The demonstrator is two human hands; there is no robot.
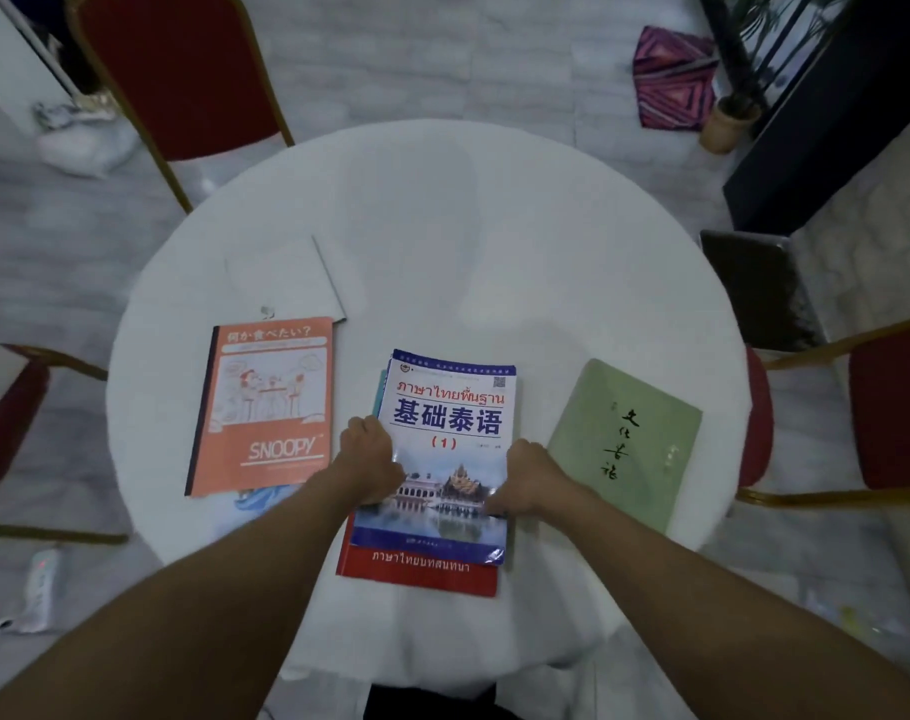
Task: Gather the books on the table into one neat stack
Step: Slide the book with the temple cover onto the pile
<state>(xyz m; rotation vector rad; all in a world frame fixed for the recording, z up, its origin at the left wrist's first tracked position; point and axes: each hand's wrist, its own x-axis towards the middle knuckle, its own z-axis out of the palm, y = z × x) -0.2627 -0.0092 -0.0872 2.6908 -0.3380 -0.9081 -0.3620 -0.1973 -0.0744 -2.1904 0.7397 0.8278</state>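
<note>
- A round white desk (494, 241) carries several books.
- In the middle near the front edge lies a small pile: a blue book (445, 407) on top, a red book (422, 576) under it, sticking out toward the person, and teal edges of another showing at the pile's left.
- The left hand (372, 459) grips the blue book's left edge and the right hand (528, 478) its right edge; both sets of fingers are curled shut around the edges, with the fingertips hidden under the cover.
- An orange book (266, 407) lies apart, to the left of the pile, with a blue-patterned corner of something under its near end.
- A white book (281, 283) lies just behind the orange one, touching or slightly under it.
- A green book (627, 439) lies tilted just right of the pile, near the right hand.
- Red chairs (183, 70) stand around the desk.
</note>
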